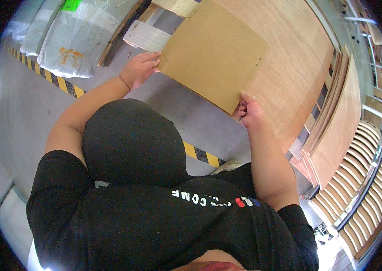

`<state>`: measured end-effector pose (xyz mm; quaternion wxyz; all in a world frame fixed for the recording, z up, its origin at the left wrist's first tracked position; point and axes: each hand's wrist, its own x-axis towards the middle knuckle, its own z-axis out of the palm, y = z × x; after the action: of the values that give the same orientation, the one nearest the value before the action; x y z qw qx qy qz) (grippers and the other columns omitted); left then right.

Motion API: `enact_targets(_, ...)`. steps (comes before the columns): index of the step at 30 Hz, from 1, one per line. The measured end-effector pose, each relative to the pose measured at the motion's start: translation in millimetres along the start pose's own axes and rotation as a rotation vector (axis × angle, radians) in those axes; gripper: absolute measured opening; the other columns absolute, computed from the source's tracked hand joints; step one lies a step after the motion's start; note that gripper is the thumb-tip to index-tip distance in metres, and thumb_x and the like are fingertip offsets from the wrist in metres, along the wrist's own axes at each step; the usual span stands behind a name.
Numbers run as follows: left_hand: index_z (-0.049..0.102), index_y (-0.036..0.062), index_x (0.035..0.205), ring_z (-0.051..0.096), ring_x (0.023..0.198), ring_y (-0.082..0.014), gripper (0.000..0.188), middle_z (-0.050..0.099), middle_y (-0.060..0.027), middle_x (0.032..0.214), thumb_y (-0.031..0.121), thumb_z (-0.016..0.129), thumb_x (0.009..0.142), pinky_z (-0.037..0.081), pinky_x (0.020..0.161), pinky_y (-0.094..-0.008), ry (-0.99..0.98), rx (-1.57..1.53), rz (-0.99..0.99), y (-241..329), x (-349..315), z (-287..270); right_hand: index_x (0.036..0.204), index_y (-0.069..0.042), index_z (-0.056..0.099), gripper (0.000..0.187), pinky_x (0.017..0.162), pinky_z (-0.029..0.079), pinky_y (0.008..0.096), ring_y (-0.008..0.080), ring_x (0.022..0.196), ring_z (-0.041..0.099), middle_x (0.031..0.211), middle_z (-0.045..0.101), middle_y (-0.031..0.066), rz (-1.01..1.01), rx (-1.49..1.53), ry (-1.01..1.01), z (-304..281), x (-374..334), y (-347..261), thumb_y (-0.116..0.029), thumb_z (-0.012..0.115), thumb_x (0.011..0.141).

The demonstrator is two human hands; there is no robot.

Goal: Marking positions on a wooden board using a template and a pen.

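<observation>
A flat tan board (213,54), like fiberboard or stiff cardboard, is held out in front of me by its two near corners. My left hand (141,68) is closed on the near left corner, fingers on the top face and part of them hidden below the edge. At the near right corner my right hand (250,110) pinches the edge between thumb and curled fingers. The board's right side overlaps a large plywood sheet (297,58). Whether the two touch along their whole length I cannot tell.
Plastic-wrapped stacks (78,40) stand at the far left beside a wooden beam (121,31). A pale slat (146,37) juts out left of the board. Thin plywood sheets (335,122) lean at the right, near a rack of curved slats (358,180). Yellow-black tape (200,155) marks the grey floor.
</observation>
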<state>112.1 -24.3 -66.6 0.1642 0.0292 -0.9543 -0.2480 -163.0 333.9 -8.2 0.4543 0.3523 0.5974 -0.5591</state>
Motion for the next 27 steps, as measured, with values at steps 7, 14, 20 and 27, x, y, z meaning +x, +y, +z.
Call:
enact_targets(7, 0.068, 0.0051, 0.111, 0.062, 0.121, -0.0357, 0.029, 0.062, -0.0139, 0.141, 0.016, 0.077, 0.086, 0.050, 0.101, -0.0458, 0.009, -0.014, -0.006, 4, 4, -1, 0.079, -0.005, 0.067, 0.026, 0.052, 0.039, 0.0338, 0.0149, 0.058, 0.049, 0.068, 0.060, 0.0020, -0.444, -0.892, 0.143, 6, -10, 14, -0.025, 0.080, 0.090)
enact_targets(14, 0.068, 0.0051, 0.112, 0.062, 0.120, -0.0371, 0.029, 0.062, -0.0158, 0.139, 0.015, 0.077, 0.087, 0.051, 0.101, -0.0457, -0.016, -0.010, -0.012, -1, -2, 0, 0.084, 0.002, 0.070, 0.031, 0.059, 0.049, 0.0352, 0.0168, 0.064, 0.061, 0.076, 0.069, 0.0069, -0.424, -0.986, 0.210, 25, -27, 19, -0.026, 0.080, 0.090)
enact_targets(20, 0.067, 0.0035, 0.114, 0.062, 0.122, -0.0359, 0.031, 0.062, -0.0148, 0.141, 0.016, 0.076, 0.088, 0.051, 0.102, -0.0460, -0.008, -0.027, -0.008, -8, -6, 3, 0.089, 0.003, 0.072, 0.034, 0.058, 0.059, 0.0357, 0.0214, 0.062, 0.072, 0.075, 0.072, 0.0122, -0.431, -0.963, 0.174, 20, -16, 23, -0.031, 0.078, 0.091)
enact_targets(27, 0.067, 0.0034, 0.110, 0.063, 0.122, -0.0356, 0.028, 0.062, -0.0147, 0.142, 0.016, 0.076, 0.088, 0.051, 0.102, -0.0457, -0.023, -0.014, -0.017, -2, -2, 0, 0.089, 0.001, 0.073, 0.034, 0.058, 0.060, 0.0347, 0.0213, 0.062, 0.072, 0.075, 0.073, 0.0125, -0.429, -0.985, 0.200, 20, -18, 22, -0.032, 0.079, 0.091)
